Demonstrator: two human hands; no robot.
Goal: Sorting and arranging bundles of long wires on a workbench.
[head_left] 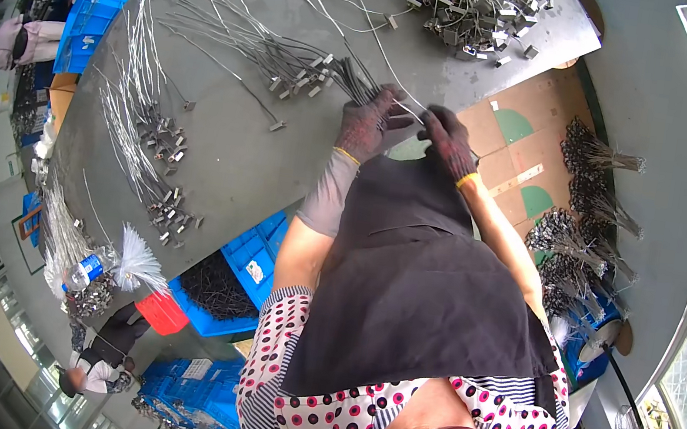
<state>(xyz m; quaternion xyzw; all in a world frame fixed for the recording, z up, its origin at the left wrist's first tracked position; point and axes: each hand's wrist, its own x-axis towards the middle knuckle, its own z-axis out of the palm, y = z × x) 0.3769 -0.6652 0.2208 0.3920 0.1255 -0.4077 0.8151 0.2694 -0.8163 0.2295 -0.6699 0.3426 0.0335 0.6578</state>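
My left hand, in a dark grey and red work glove, is closed around a bundle of thin grey cables at the table's near edge. The cables fan out to the far left over the grey table. Close beside it my right hand, gloved alike, has its fingers pinched together by a pale thin cable that runs between the hands and off to the far side. Its fingertips partly hide the grip. Small metal connectors lie on the table just left of the bundle.
A heap of cables with metal connectors covers the table's far right. More cable bundles lie at the left. Tied bundles stand along the right wall, past cardboard. A blue crate holds dark pieces below the table's near-left edge.
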